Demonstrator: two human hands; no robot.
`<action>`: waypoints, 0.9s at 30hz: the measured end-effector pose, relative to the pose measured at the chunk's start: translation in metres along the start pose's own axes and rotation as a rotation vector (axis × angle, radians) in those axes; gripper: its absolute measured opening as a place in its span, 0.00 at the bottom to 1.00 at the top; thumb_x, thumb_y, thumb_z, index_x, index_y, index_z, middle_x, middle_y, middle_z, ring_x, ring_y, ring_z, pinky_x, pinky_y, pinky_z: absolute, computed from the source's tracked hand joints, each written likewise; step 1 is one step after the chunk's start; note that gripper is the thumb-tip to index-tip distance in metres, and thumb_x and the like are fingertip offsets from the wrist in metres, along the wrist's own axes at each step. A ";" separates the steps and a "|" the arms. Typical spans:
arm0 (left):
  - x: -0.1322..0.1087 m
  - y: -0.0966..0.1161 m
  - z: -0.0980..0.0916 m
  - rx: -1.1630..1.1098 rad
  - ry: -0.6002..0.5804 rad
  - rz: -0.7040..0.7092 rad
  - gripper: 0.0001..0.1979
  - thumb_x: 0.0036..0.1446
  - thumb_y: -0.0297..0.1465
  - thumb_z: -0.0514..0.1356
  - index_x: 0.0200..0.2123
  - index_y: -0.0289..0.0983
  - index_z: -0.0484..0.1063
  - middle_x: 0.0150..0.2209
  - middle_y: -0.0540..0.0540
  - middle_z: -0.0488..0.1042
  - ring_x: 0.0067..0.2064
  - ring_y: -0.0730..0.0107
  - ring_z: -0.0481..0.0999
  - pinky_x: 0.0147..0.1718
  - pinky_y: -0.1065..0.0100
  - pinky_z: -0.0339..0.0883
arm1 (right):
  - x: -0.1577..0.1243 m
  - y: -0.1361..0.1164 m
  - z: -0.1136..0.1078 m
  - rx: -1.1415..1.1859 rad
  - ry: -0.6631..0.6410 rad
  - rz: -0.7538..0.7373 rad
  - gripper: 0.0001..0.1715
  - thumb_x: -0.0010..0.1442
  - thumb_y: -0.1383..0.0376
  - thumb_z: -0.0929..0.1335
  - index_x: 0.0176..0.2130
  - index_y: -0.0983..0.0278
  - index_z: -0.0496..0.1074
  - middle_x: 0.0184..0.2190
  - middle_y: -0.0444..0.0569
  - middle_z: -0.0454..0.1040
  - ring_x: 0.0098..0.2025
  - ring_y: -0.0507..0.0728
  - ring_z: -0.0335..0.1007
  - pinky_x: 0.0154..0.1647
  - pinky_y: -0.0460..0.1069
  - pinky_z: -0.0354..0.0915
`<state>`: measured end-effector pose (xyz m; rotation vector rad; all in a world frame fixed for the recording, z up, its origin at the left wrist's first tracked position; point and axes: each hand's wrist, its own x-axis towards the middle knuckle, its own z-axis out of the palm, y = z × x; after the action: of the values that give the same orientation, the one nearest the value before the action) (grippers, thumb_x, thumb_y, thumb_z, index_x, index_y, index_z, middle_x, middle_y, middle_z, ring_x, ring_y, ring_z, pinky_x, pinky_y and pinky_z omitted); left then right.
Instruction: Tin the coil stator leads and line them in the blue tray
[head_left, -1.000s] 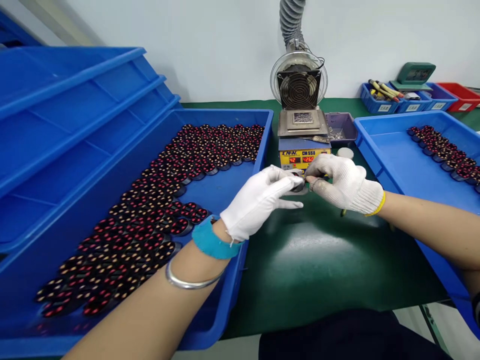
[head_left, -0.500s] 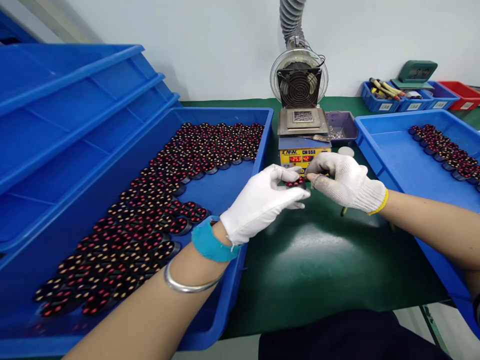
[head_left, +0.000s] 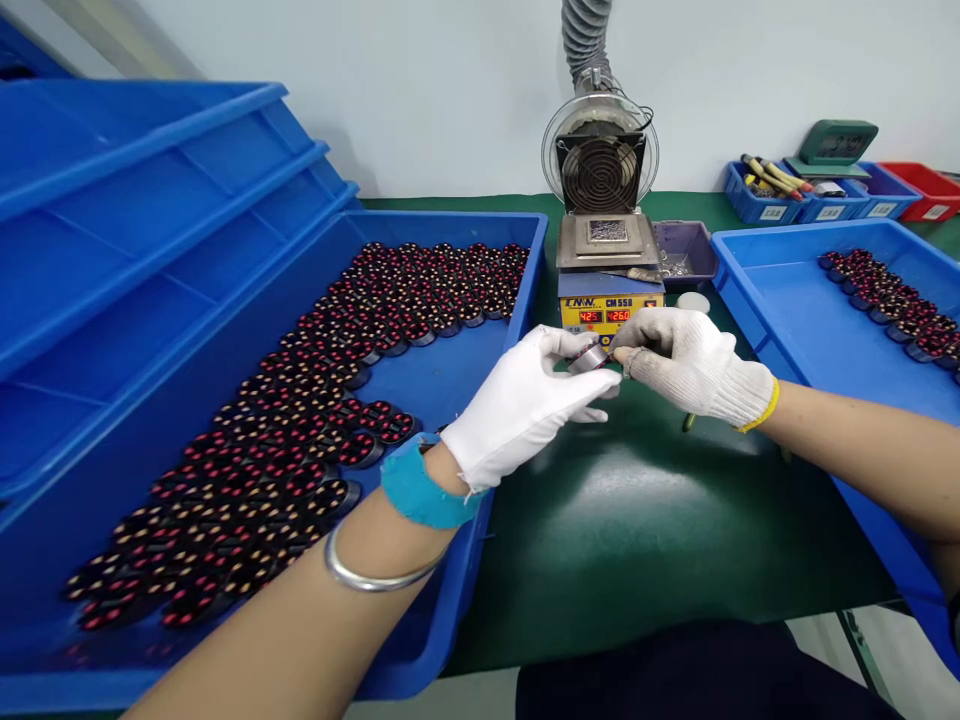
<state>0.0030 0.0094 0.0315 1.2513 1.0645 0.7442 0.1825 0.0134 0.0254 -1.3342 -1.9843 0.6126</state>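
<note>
My left hand point(head_left: 529, 405), in a white glove, grips a small round part point(head_left: 589, 357) between thumb and fingers; its silvery side shows, and its face is mostly hidden. My right hand point(head_left: 675, 360), in a knitted glove with a yellow cuff, is pinched together at the part's right edge. What its fingertips hold, if anything, is too small to make out. Both hands are just in front of a solder pot point(head_left: 611, 302) with red digits on its yellow front. Many similar black round parts point(head_left: 300, 430) with red and cream dots lie in rows in the left blue tray point(head_left: 420, 385).
A right-hand blue tray point(head_left: 802, 300) holds more round parts. Behind the pot's metal top stands a fan point(head_left: 602, 175) with a grey hose point(head_left: 586, 40). A grey bin point(head_left: 686, 250), small blue bins point(head_left: 761, 205) and a clock point(head_left: 838, 143) sit behind. Stacked blue trays point(head_left: 135, 220) rise at left.
The round part has turned in my left hand: its dotted face showed before, and its silvery side shows now. My right hand has stayed nearly in place.
</note>
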 end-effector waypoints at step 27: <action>0.014 -0.018 -0.006 0.228 0.237 0.415 0.14 0.40 0.27 0.68 0.29 0.37 0.66 0.37 0.47 0.75 0.42 0.63 0.75 0.46 0.59 0.71 | 0.007 0.016 -0.005 -0.026 0.176 -0.074 0.12 0.53 0.65 0.66 0.38 0.65 0.75 0.37 0.49 0.77 0.40 0.57 0.72 0.41 0.52 0.67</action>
<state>0.0007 0.0208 0.0107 1.6370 1.1156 1.1327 0.1940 0.0261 0.0194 -1.2781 -1.8950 0.4211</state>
